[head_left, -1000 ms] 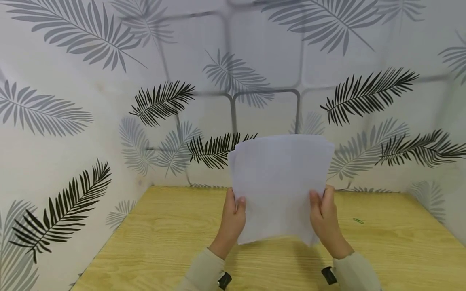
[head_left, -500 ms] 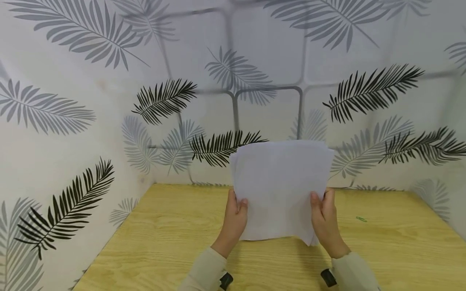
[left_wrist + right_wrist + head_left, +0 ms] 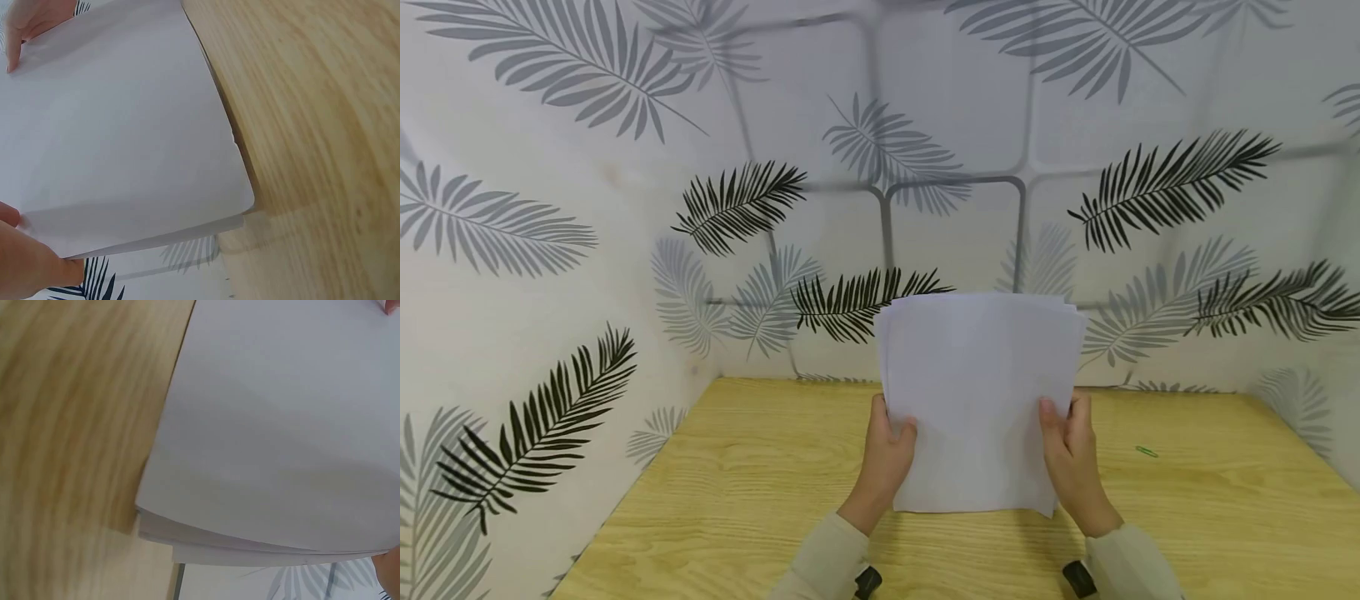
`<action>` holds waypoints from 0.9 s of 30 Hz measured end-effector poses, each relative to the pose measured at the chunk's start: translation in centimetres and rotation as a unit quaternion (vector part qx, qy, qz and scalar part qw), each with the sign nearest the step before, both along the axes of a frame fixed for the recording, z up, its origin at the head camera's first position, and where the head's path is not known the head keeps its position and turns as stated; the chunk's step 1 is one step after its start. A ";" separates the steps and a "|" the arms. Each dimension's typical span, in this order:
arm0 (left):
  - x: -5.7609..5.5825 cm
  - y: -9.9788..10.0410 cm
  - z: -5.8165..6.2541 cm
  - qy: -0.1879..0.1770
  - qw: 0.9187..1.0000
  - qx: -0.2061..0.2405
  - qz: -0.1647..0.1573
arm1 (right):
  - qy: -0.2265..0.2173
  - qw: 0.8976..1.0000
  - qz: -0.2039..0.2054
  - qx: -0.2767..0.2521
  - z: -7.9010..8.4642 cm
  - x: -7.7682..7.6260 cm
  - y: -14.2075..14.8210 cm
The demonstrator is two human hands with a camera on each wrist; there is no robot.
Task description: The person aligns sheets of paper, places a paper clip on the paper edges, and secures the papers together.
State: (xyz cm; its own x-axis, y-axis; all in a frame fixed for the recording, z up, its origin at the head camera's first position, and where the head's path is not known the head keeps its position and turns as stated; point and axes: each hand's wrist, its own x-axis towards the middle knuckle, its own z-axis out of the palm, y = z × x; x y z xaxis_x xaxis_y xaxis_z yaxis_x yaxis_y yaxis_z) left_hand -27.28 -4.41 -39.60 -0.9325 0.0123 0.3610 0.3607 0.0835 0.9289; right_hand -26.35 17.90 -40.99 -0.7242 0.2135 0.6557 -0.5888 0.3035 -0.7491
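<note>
A stack of white paper sheets (image 3: pixel 977 400) is held upright between both hands, its lower edge close over the wooden table. My left hand (image 3: pixel 886 454) grips the left edge, thumb on the front face and fingers behind. On the opposite edge my right hand (image 3: pixel 1071 458) grips the same way. Sheet edges fan slightly apart at the top corners. In the left wrist view the paper (image 3: pixel 125 125) reaches down to the table surface. The right wrist view shows several layered sheets (image 3: pixel 269 456) not quite flush at the side edge.
A small green paper clip (image 3: pixel 1146 452) lies on the wooden table (image 3: pixel 760 483) to the right of the paper. Behind and at the sides stand white walls (image 3: pixel 955 242) with a grey and black leaf pattern.
The stack of paper has come down a little, and its bottom edge now looks straighter and more even. Both hands keep their grip at the sides. The view shifted slightly.
</note>
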 end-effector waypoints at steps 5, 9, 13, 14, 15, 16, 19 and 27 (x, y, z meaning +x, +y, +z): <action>0.1 0.1 -0.2 0.002 1.000 -0.001 0.009 | -0.031 1.000 -0.004 0.002 -0.4 0.4 0.0; 0.2 0.0 -0.4 0.005 1.000 -0.004 0.020 | -0.057 0.998 -0.010 0.017 -0.7 0.7 -0.1; 0.4 0.0 -0.2 0.016 1.000 -0.010 0.017 | -0.060 0.998 -0.002 0.022 -0.6 0.8 -0.4; 0.4 0.0 -0.2 0.022 1.000 -0.013 0.014 | -0.059 0.998 0.000 0.021 -0.6 0.9 -0.5; 0.5 0.1 -0.1 0.026 0.999 -0.015 0.011 | -0.058 0.998 0.004 0.019 -0.5 1.0 -0.6; 0.5 0.1 -0.1 0.033 0.999 -0.020 0.011 | -0.057 0.998 0.007 0.017 -0.4 1.1 -0.7; 0.5 0.2 -0.3 0.043 0.998 -0.036 0.011 | -0.063 0.998 0.007 0.018 -0.4 1.3 -0.9; 0.2 -0.3 -0.6 0.024 0.999 -0.047 0.005 | -0.062 0.997 -0.008 0.041 -1.1 1.0 -0.3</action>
State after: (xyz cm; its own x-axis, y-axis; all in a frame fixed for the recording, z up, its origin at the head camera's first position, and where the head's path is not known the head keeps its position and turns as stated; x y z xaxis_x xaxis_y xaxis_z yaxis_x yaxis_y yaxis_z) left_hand -27.07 -4.67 -40.22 -0.9143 0.0388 0.4031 0.4034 0.1741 0.8983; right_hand -25.34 17.56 -42.06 -0.7976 0.1747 0.5773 -0.4880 0.3754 -0.7880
